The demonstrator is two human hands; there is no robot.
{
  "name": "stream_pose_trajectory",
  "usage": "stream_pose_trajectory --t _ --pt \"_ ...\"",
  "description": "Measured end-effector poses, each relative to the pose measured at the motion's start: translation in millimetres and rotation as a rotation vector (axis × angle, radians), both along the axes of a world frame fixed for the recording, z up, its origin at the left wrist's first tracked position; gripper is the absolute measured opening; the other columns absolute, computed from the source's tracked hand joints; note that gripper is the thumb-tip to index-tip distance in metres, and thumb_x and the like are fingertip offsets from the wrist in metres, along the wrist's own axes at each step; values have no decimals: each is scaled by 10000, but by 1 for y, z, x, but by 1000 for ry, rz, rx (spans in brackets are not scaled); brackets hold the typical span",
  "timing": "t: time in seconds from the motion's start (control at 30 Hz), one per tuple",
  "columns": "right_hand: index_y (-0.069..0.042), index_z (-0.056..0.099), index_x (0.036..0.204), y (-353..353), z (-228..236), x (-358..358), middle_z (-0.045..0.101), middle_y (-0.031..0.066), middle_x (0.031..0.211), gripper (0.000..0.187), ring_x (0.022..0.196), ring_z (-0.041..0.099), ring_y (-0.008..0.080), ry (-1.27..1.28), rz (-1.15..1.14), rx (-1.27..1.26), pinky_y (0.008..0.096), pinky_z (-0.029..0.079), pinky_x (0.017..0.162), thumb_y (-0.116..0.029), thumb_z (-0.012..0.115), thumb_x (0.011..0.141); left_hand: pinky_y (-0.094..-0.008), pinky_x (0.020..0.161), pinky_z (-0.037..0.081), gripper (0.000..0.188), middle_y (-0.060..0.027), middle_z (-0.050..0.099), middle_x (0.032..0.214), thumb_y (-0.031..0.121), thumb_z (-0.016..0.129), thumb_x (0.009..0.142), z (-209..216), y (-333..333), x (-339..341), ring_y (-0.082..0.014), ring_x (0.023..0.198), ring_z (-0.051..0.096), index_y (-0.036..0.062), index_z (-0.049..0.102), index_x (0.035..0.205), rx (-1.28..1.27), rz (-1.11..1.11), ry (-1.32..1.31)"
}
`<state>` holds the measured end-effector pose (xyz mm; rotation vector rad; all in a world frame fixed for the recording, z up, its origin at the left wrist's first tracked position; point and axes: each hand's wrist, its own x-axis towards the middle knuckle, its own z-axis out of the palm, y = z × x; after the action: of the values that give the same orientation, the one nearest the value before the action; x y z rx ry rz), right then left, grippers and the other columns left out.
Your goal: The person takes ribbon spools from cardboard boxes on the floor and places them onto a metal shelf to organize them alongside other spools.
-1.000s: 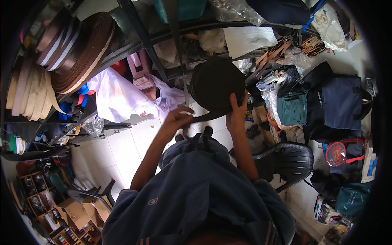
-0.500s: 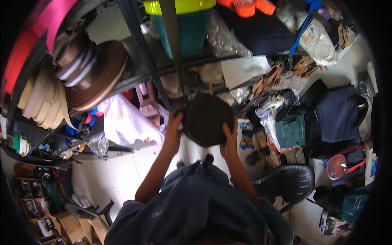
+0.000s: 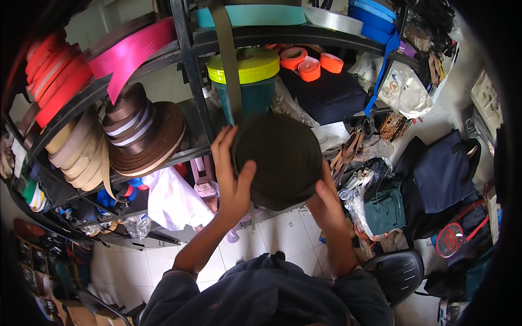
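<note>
A large dark roll of webbing (image 3: 278, 163), wound in flat coils, is held up in front of the shelves between my two hands. My left hand (image 3: 234, 176) grips its left side, thumb over the front face and fingers along the edge. On the lower right rim, my right hand (image 3: 326, 198) clasps it with the thumb forward; its other fingers are partly hidden. An olive strap (image 3: 227, 60) hangs from the upper shelf and runs down behind or onto the roll; where it ends I cannot tell.
Black metal shelving (image 3: 190, 70) holds pink webbing (image 3: 136, 51), brown rolls (image 3: 157, 138), a yellow roll (image 3: 244, 66) on a teal bin (image 3: 250, 98), and orange rolls (image 3: 310, 68). A black chair (image 3: 397, 274) stands at lower right, below hanging bags (image 3: 443, 174).
My hands have lifted the roll toward the shelves, and it looks larger. The view has tilted up, bringing the upper shelf with turquoise and blue rolls into sight.
</note>
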<state>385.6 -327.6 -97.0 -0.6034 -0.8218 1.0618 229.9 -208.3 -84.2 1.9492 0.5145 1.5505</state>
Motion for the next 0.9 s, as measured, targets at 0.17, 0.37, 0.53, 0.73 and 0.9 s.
stream_pose_trajectory --t 0.17,0.37,0.53,0.73,0.9 --pt "-17 121 1446 7 63 18 312 113 1415 961 1291 348 188 -404 24 246 326 319 1038 102 676 671 -338 1049 247 472 -173 421 1271 157 483 863 65 14 13 -274 1229 375 -22 414 1295 16 -72 -232" --pt "18 461 1269 49 133 34 555 89 1192 613 1079 517 150 -637 -370 309 282 390 938 9 705 708 -338 1015 290 426 -164 479 1247 244 452 884 155 38 34 -304 1179 430 11 486 1238 235 -40 -296" --pt "42 568 1121 86 180 53 639 54 981 444 857 572 98 -652 -437 357 232 449 766 -150 735 757 -327 882 404 463 -153 611 1021 377 459 896 223 76 52 -254 964 560 -24 564 1102 222 0 -310" --pt "50 595 1038 134 220 68 649 82 934 550 855 584 122 -657 -657 481 258 452 752 -397 734 749 -341 908 389 385 -158 580 1122 296 471 883 258 102 64 -257 1051 525 1 571 1109 26 -106 -315" --pt "41 615 1034 162 238 79 650 95 930 565 853 577 142 -691 -644 485 270 445 792 -440 718 757 -383 984 332 507 -210 562 1211 396 368 861 282 143 79 -370 1166 479 64 590 1174 0 53 -284"
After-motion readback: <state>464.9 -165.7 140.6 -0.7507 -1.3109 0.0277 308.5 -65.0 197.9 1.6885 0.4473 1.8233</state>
